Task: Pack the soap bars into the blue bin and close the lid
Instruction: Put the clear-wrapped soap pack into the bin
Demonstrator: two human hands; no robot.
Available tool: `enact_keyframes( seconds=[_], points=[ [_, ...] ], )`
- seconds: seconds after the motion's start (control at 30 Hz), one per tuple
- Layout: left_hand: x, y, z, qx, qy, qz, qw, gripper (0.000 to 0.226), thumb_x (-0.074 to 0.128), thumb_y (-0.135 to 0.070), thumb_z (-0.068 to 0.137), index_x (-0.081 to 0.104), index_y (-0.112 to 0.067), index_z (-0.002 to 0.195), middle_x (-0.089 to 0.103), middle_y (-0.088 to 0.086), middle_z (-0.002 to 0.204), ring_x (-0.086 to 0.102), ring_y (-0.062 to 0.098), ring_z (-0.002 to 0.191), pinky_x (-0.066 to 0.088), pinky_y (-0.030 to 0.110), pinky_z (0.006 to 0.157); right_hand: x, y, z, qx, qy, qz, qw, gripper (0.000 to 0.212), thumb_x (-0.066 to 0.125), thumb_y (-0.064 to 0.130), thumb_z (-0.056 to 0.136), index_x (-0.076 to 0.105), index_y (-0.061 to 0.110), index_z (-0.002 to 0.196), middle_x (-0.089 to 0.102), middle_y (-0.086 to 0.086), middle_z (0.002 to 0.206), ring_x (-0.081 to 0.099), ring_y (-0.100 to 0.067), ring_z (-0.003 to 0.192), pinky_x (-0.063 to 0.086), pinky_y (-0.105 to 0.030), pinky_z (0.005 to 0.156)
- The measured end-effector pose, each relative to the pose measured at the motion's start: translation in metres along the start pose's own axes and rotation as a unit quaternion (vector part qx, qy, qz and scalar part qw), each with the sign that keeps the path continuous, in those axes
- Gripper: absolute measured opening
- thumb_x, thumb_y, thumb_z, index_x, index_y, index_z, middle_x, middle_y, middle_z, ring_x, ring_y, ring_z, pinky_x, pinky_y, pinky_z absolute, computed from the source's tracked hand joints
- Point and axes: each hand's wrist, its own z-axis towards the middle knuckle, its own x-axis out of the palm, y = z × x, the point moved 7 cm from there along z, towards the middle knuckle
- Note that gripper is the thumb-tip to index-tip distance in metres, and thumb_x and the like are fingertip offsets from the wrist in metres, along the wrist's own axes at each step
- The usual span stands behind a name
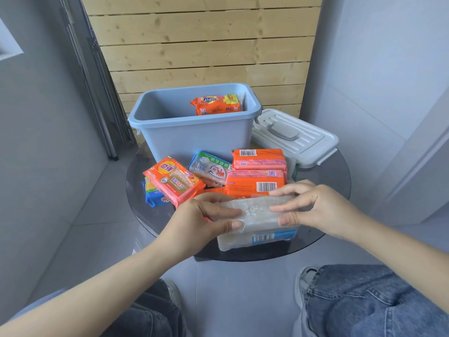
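The blue bin stands open at the back of a round glass table, with one orange soap pack inside at its right. Its white lid with a grey handle lies to the right of the bin. Several wrapped soap bars lie in front of the bin: an orange-pink pack, a blue-white pack, two orange packs and a blue one. My left hand and my right hand both grip a clear-wrapped white soap pack at the table's front.
A wooden slatted panel rises behind the table. Grey walls close in on both sides, with a metal frame leaning at the left. My knees in jeans and shoes show below the table's front edge.
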Motion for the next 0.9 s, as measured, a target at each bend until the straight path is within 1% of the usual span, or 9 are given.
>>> enact_keyframes(
  seconds=[0.07,0.17,0.33,0.5,0.63,0.7,0.77,0.83,0.9],
  points=[
    [0.0,-0.001,-0.001,0.016,-0.016,0.003,1.0,0.016,0.076,-0.025,0.074,0.075,-0.035,0.087,0.059,-0.025,0.113,0.051,-0.015,0.107,0.036,-0.004,0.082,0.001,-0.003,-0.003,-0.006,-0.028,0.019,0.999,0.024,0.069,0.045,0.059,0.074,0.044,0.082,0.063,0.038,0.105,0.044,0.012,0.113,0.026,0.005,0.09],
    [0.0,-0.004,-0.002,0.039,-0.032,0.011,0.999,0.013,0.074,-0.023,0.077,0.076,-0.034,0.084,0.062,-0.027,0.109,0.053,-0.011,0.107,0.038,0.0,0.083,0.002,-0.006,-0.007,-0.009,-0.07,0.053,0.996,0.021,0.069,0.046,0.058,0.074,0.044,0.078,0.063,0.04,0.105,0.049,0.007,0.11,0.03,0.001,0.094],
    [-0.001,-0.008,-0.001,0.052,-0.056,0.002,0.997,0.022,0.073,-0.011,0.078,0.072,-0.032,0.07,0.069,-0.018,0.087,0.06,-0.005,0.089,0.041,0.003,0.074,0.001,-0.004,-0.01,-0.005,-0.125,0.095,0.988,0.019,0.071,0.041,0.057,0.077,0.035,0.074,0.069,0.031,0.097,0.056,0.005,0.104,0.036,-0.001,0.091],
    [-0.001,-0.008,0.003,0.04,-0.073,0.011,0.996,0.024,0.07,-0.009,0.081,0.068,-0.029,0.068,0.069,-0.012,0.082,0.061,-0.004,0.078,0.043,0.003,0.07,0.0,-0.003,-0.01,-0.002,-0.142,0.113,0.983,0.016,0.071,0.037,0.057,0.076,0.033,0.072,0.072,0.028,0.087,0.059,0.001,0.103,0.04,-0.003,0.089],
    [-0.005,-0.002,0.007,-0.001,-0.084,-0.016,0.996,0.025,0.071,-0.011,0.081,0.068,-0.03,0.065,0.069,-0.012,0.072,0.062,-0.002,0.068,0.049,0.011,0.068,-0.003,-0.001,-0.005,0.008,-0.139,0.143,0.98,0.014,0.073,0.037,0.056,0.077,0.035,0.069,0.074,0.021,0.09,0.063,-0.006,0.102,0.049,-0.025,0.093],
    [-0.007,-0.002,0.009,-0.017,-0.078,-0.032,0.996,0.025,0.07,-0.01,0.082,0.068,-0.027,0.064,0.068,-0.017,0.061,0.059,-0.007,0.059,0.047,0.008,0.061,-0.004,0.002,-0.002,0.017,-0.131,0.164,0.977,0.013,0.073,0.034,0.055,0.077,0.034,0.068,0.076,0.017,0.085,0.067,-0.005,0.096,0.051,-0.028,0.093],
    [-0.008,-0.002,0.01,-0.035,-0.066,-0.05,0.996,0.023,0.069,-0.009,0.082,0.067,-0.023,0.064,0.065,-0.019,0.054,0.057,-0.01,0.052,0.043,0.004,0.053,-0.004,0.004,0.0,0.032,-0.119,0.177,0.976,0.016,0.073,0.034,0.055,0.077,0.029,0.07,0.077,0.013,0.082,0.069,-0.003,0.086,0.052,-0.025,0.091],
    [-0.012,-0.005,0.012,-0.045,-0.06,-0.055,0.996,0.023,0.069,-0.009,0.082,0.067,-0.022,0.063,0.065,-0.018,0.053,0.057,-0.009,0.052,0.043,0.004,0.053,-0.007,0.009,0.003,0.042,-0.118,0.173,0.977,0.019,0.073,0.035,0.054,0.077,0.026,0.071,0.077,0.008,0.078,0.069,-0.004,0.079,0.052,-0.027,0.087],
    [-0.019,-0.009,0.015,-0.048,-0.057,-0.046,0.996,0.024,0.07,-0.011,0.082,0.067,-0.024,0.062,0.066,-0.017,0.055,0.058,-0.008,0.055,0.045,0.005,0.058,-0.012,0.014,0.007,0.049,-0.128,0.17,0.976,0.015,0.076,0.033,0.055,0.077,0.025,0.069,0.077,0.0,0.077,0.068,-0.01,0.076,0.053,-0.037,0.084]
  ],
)
